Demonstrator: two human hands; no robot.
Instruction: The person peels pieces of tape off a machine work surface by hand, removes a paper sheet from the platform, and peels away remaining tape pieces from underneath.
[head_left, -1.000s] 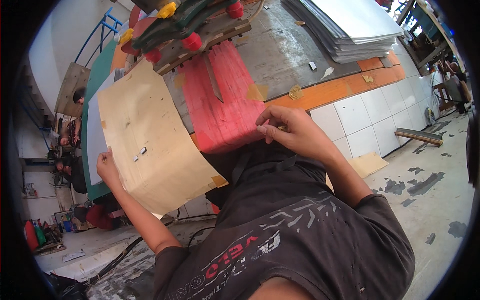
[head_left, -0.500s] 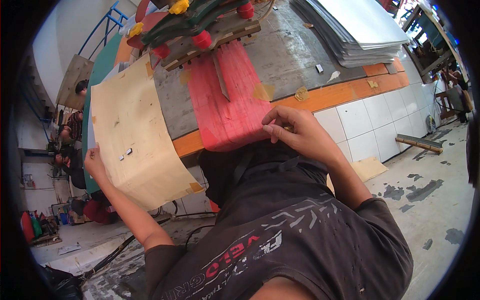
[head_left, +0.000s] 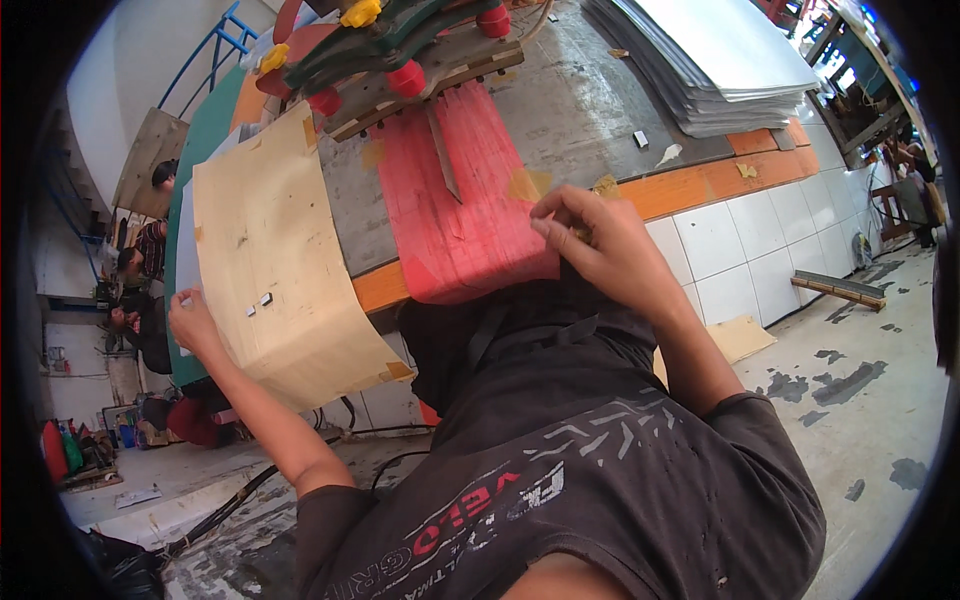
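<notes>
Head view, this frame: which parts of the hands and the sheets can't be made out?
- Left hand: fingertips hidden behind the tan sheet it grips at the edge.
- Right hand: what the fingertips pinch at the red pad is too small to tell.
- Grey sheet stack: cut off by the top rim.
- Two small marks on the tan sheet: too small to identify.

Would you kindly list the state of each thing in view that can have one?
Tan sheet: bent over the bench edge, gripped at its left edge.
Left hand: closed on the tan sheet.
Right hand: fingers pinched at the red mat's right edge.
Red mat: flat, scored, front edge overhanging the bench.
Blade: lying flat on the red mat.
Grey sheets: stacked flat.
</notes>
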